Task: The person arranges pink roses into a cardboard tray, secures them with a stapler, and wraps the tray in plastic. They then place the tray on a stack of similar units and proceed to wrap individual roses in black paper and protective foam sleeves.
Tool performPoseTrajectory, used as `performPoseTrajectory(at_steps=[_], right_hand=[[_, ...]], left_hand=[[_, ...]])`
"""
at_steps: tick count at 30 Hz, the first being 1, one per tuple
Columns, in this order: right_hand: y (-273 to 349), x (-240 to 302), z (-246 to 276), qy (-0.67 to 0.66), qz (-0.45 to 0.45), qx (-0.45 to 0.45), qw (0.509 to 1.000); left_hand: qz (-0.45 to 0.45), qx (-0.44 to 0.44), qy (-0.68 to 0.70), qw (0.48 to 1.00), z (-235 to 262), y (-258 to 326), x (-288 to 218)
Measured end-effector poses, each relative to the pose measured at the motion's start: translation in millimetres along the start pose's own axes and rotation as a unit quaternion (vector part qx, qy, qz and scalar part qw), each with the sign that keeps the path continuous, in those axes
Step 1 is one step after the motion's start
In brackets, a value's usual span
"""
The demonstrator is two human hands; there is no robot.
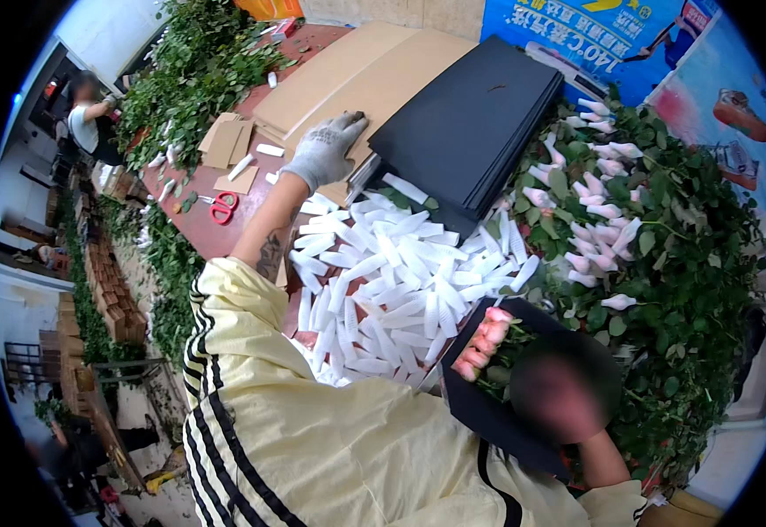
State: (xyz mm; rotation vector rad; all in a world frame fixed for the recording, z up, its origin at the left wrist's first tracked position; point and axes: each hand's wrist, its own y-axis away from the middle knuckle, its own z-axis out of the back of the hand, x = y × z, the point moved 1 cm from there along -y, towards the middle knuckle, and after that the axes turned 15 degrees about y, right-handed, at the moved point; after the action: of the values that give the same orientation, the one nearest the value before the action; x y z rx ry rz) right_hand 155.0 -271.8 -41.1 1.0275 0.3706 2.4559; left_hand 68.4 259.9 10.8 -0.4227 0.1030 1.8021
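My left hand, in a grey work glove, lies with its fingers stretched out on a stack of brown cardboard sheets. Right beside its fingertips is a pile of black sheets. At the lower right, my right hand is over a bunch of pink roses lying in a black sheet. A blur covers that hand, so its fingers do not show. White mesh sleeves are heaped between my two arms.
Many roses in white sleeves lie on leafy stems at the right. Red-handled scissors and small cardboard pieces are on the reddish table. More greenery fills the far left. A co-worker stands beyond it.
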Motion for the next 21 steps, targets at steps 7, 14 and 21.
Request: performPoseTrajectory(at_steps=[7, 14, 21], right_hand=[[-25.3, 12.5, 3.4, 0.106, 0.025, -0.042, 0.993], [-14.8, 36.5, 28.3, -0.031, -0.015, -0.015, 0.999], [-59.5, 97.9, 123.0, -0.686, 0.069, 0.028, 0.723]], left_hand=[[-0.094, 0.148, -0.062, 0.983, -69.6, -76.5, 15.5], [-0.139, 0.277, -0.001, 0.951, 6.5, -86.3, -15.0], [-0.182, -0.074, 0.153, 0.968, 55.9, 33.2, -106.8]])
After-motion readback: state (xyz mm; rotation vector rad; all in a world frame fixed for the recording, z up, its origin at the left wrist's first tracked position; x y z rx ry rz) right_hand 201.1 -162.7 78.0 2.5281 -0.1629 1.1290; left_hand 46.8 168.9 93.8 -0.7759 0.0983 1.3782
